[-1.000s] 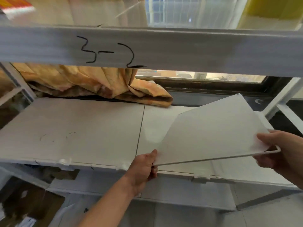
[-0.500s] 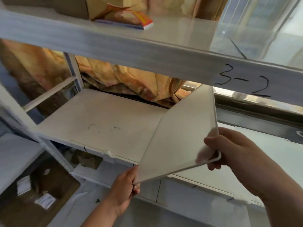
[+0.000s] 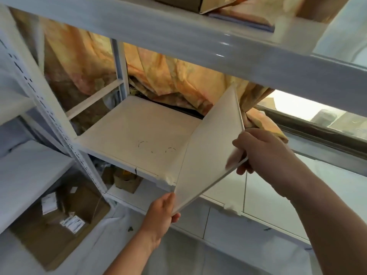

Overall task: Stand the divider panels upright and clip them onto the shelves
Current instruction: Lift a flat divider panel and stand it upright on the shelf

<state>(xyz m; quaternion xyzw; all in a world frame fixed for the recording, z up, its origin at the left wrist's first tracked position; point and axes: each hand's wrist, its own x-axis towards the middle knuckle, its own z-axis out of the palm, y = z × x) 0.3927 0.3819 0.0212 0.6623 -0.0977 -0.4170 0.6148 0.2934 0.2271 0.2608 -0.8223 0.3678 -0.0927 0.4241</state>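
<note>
A white divider panel point(image 3: 210, 147) stands nearly upright on its edge over the middle shelf point(image 3: 127, 133), leaning a little to the right. My left hand point(image 3: 161, 210) grips its lower front corner at the shelf's front edge. My right hand point(image 3: 264, 153) pinches the upper front corner, thumb on the near face. A small white clip point(image 3: 168, 178) sits on the shelf's front rim just left of the panel's bottom edge. A second clip point(image 3: 231, 207) is further right on the rim.
The upper shelf beam point(image 3: 198, 40) crosses close above the panel. An orange curtain point(image 3: 168, 76) hangs behind the shelf. A perforated white upright point(image 3: 53, 124) stands at left. Cardboard boxes point(image 3: 65, 219) lie on the floor below, with one more point(image 3: 127, 180) under the shelf.
The panel has swung from lying almost flat to standing nearly upright, and both hands carried it left toward the clip. The view has shifted left and down.
</note>
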